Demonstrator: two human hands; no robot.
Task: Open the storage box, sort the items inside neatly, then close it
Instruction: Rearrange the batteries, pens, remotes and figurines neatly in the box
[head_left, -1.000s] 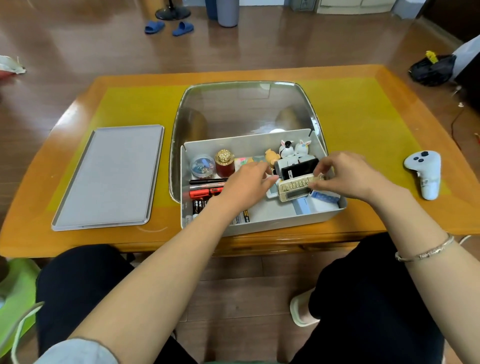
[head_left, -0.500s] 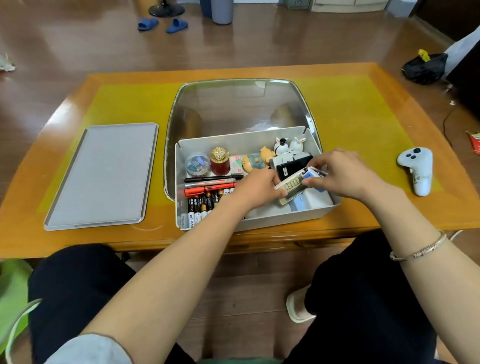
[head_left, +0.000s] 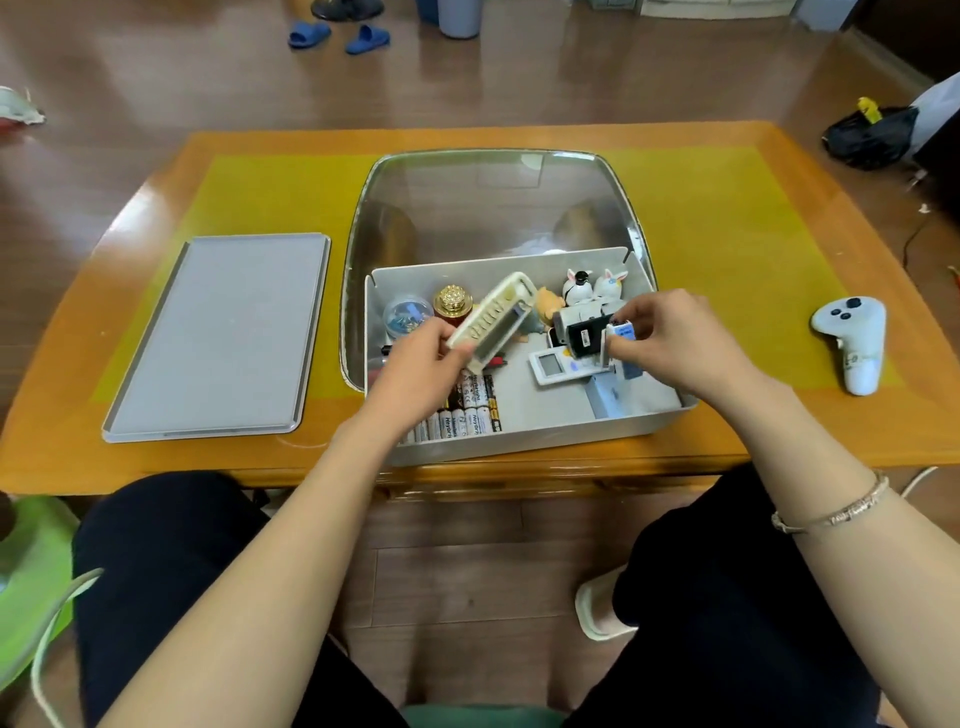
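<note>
The grey storage box (head_left: 545, 434) stands open at the table's near edge, its clear lid (head_left: 493, 208) tipped back behind it. My left hand (head_left: 423, 358) grips a beige remote control (head_left: 493, 319) lifted and tilted above the box's left half. My right hand (head_left: 670, 343) pinches a small blue-and-white packet (head_left: 621, 332) over the right half, next to a black device (head_left: 587, 332). Inside lie a row of batteries (head_left: 462, 410), a white remote with a screen (head_left: 558, 366), a gold-capped red jar (head_left: 453, 306), a clear ball of clips (head_left: 407, 317) and small animal figurines (head_left: 595, 286).
A flat grey tray (head_left: 218, 338) lies on the table to the left of the box. A white game controller (head_left: 854, 343) rests at the table's right side. The yellow mat (head_left: 727, 234) covers the tabletop. My knees sit below the table's front edge.
Both hands held the beige remote over the box's right side; now my left hand has carried it up and left alone, while my right hand keeps the blue-and-white packet.
</note>
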